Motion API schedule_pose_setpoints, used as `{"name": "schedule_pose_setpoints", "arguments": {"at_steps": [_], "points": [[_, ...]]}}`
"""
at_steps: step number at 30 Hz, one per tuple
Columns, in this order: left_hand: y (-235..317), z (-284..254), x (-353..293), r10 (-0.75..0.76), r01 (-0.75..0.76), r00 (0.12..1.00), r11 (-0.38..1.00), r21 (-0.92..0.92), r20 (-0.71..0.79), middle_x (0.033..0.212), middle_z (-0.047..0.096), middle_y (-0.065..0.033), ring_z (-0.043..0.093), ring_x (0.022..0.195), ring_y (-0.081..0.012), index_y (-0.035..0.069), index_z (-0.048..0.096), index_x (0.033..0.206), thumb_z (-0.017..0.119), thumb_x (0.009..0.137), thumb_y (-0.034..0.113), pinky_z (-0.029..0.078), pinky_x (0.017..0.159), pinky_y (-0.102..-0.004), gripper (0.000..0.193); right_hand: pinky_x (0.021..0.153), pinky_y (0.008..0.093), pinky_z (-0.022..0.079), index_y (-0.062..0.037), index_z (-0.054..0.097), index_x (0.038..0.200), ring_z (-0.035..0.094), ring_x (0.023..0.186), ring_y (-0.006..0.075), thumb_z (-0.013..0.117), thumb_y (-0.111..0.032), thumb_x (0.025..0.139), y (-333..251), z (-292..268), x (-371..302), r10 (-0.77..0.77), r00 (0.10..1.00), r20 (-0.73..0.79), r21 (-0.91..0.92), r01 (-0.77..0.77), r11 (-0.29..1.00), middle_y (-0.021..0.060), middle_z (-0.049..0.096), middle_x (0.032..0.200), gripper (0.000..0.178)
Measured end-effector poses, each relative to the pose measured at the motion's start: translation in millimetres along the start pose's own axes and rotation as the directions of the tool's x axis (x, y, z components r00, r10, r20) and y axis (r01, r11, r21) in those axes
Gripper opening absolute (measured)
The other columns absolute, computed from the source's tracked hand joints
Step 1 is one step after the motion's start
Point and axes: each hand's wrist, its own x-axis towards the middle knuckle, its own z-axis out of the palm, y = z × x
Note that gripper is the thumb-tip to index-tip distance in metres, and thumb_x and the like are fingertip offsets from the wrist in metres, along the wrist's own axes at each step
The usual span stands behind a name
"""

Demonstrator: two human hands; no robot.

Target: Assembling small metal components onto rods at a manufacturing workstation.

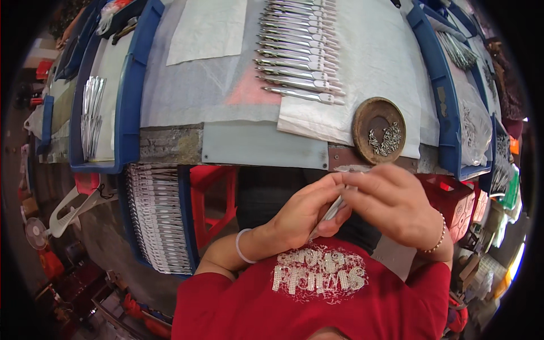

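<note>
Both my hands meet just off the near edge of the table, in front of my red shirt. My left hand (pixel 306 212) is closed around a slim silver metal compass (pixel 333 211), whose lower end sticks out below the fingers. Over its upper end bends my right hand (pixel 391 201), with fingertips pressed together there; whether they pinch a small part is hidden. Just beyond them, a round brown dish (pixel 362 127) holds many tiny metal screws (pixel 386 141). Further off lies a row of similar silver compasses (pixel 300 62) with pale ends.
A blue tray (pixel 133 85) with thin metal rods (pixel 92 113) stands at the left, another blue tray (pixel 436 85) at the right with metal parts and a plastic bag (pixel 475 130). Below the table, a blue crate holds stacked metal pieces (pixel 158 221) beside a red stool (pixel 218 198).
</note>
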Motion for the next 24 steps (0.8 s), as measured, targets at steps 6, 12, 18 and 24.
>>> {"name": "schedule_pose_setpoints", "arguments": {"at_steps": [6,12,18,24], "points": [[16,10,-18,-0.019,0.029,0.988,0.998,0.064,-0.152,0.076,0.055,-0.0066,0.054,0.057,-0.0135,0.004,0.037,0.126,0.036,0.096,0.019,0.043,0.051,-0.024,0.034,0.055,0.0266,0.04,-0.0024,0.052,0.077,0.054,0.077,0.0183,0.057,-0.017,0.068,-12,1,26,-0.205,0.961,0.183,0.019,0.205,0.979,0.0063,0.048,0.078,0.018],[60,-23,-51,0.506,-0.499,0.861,0.861,0.105,-0.056,0.127,0.045,-0.0228,0.047,0.117,-0.0298,0.009,0.025,0.139,0.032,0.096,0.031,0.04,0.097,-0.0434,0.048,0.057,0.0367,0.044,-0.0038,0.051,0.084,0.055,0.071,0.0299,0.057,-0.007,0.073,26,-10,56,0.152,0.984,0.095,0.106,-0.162,0.981,0.012,0.049,0.079,0.012],[59,-40,-82,0.698,-0.672,0.712,0.709,0.214,-0.078,0.127,0.044,-0.0197,0.049,0.112,-0.0273,0.007,0.025,0.136,0.034,0.097,0.029,0.041,0.095,-0.0396,0.046,0.065,0.0398,0.044,-0.0002,0.05,0.087,0.053,0.073,0.0357,0.054,-0.002,0.079,59,30,75,0.34,0.94,-0.037,0.113,-0.334,0.936,0.0161,0.049,0.083,0.01],[36,-53,-86,0.629,-0.584,0.774,0.755,0.298,-0.076,0.125,0.047,-0.0178,0.054,0.105,-0.022,0.005,0.025,0.135,0.044,0.094,0.015,0.043,0.091,-0.0339,0.047,0.062,0.0386,0.045,0.0014,0.048,0.085,0.052,0.07,0.0339,0.053,-0.001,0.078,64,51,78,0.394,0.915,-0.086,-0.023,-0.397,0.918,0.0162,0.046,0.082,0.009]]}}
